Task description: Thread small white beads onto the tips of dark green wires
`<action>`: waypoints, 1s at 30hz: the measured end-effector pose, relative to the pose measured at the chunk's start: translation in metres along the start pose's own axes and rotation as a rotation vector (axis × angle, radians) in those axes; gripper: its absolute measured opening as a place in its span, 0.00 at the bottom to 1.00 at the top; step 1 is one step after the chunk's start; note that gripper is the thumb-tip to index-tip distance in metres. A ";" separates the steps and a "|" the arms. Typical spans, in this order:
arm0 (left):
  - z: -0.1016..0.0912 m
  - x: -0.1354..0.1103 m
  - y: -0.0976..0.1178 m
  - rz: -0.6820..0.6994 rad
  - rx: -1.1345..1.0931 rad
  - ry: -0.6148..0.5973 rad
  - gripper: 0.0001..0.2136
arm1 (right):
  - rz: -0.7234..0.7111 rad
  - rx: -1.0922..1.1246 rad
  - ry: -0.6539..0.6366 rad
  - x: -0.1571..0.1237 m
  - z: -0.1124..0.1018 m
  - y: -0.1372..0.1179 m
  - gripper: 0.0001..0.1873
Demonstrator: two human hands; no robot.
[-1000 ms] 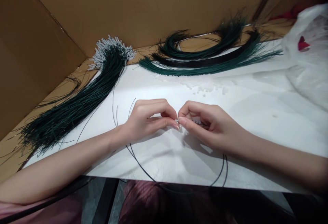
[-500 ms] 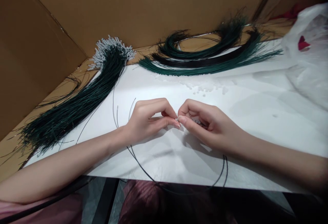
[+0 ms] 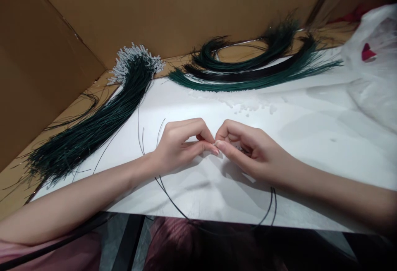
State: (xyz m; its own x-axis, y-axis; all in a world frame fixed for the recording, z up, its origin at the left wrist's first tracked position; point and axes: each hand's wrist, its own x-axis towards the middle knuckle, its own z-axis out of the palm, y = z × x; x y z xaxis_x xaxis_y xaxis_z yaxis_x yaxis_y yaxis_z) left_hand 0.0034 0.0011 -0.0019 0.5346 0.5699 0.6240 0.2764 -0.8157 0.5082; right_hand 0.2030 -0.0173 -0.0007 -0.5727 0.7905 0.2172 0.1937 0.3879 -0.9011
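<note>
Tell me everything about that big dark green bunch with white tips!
The long bundle of thin, dark green strands looks like coated wire. Its white, beady tips fan out in a tuft at the far end; the near ends are loose and straggly. It lies slantwise, slightly curved, partly on the white tabletop and partly on a brown, cardboard-like surface. The left hand is apart from it.

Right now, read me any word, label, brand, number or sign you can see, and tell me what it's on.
There are none to read.
The plastic bag shows a red patch, but no letters can be made out there.
The brown panels, white table and wire bundles show no readable print.
</note>
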 end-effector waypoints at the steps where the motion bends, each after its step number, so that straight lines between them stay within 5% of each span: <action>1: 0.000 0.000 0.000 0.004 0.001 0.002 0.08 | 0.002 0.002 0.000 0.000 0.000 0.000 0.07; 30: 0.002 0.001 0.001 0.013 0.029 0.067 0.10 | 0.101 0.127 0.006 -0.005 -0.002 -0.004 0.10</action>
State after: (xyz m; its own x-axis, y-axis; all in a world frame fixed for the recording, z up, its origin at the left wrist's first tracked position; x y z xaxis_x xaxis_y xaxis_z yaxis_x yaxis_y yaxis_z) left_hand 0.0060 0.0005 -0.0015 0.4835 0.5638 0.6696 0.2934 -0.8251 0.4829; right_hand 0.2072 -0.0219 0.0029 -0.5502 0.8257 0.1248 0.1473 0.2430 -0.9588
